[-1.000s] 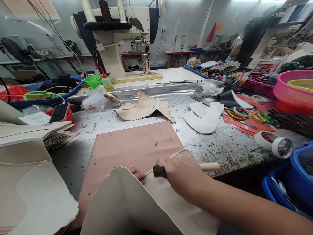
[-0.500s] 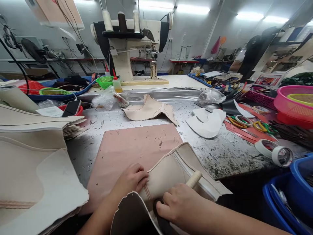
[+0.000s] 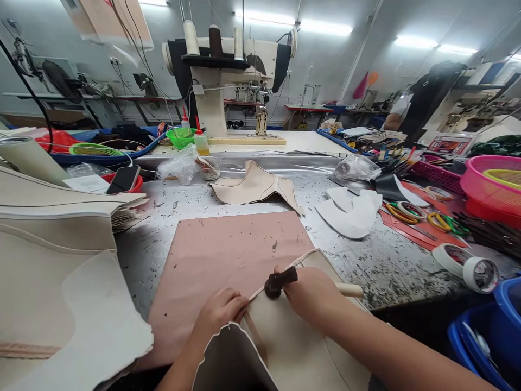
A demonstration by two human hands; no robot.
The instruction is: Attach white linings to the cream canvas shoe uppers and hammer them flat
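Observation:
My right hand (image 3: pixel 311 293) is closed around the pale handle of a hammer (image 3: pixel 280 282). The hammer's dark head is down at the upper edge of a beige stitched leather piece (image 3: pixel 301 342). Curled fingers of my left hand (image 3: pixel 222 315) grip the same edge, just left of the hammer head. The leather piece lies partly over a pink mat (image 3: pixel 228 244), and its near part curls up, showing a dark grey underside. A second beige piece (image 3: pixel 254 184) stands arched behind the mat.
A stack of beige pieces (image 3: pixel 49 271) fills the left side. White cut-outs (image 3: pixel 354 214), scissors (image 3: pixel 401 213), tape rolls (image 3: pixel 480 273) and a pink basket (image 3: pixel 494 176) lie to the right. A sewing machine (image 3: pixel 215 98) stands behind. Blue bins (image 3: pixel 480 347) sit below the table's right edge.
My right hand has moved up and turned, bringing the hammer head onto the leather edge. The leather piece has shifted and lies flatter. My left hand stays at its edge.

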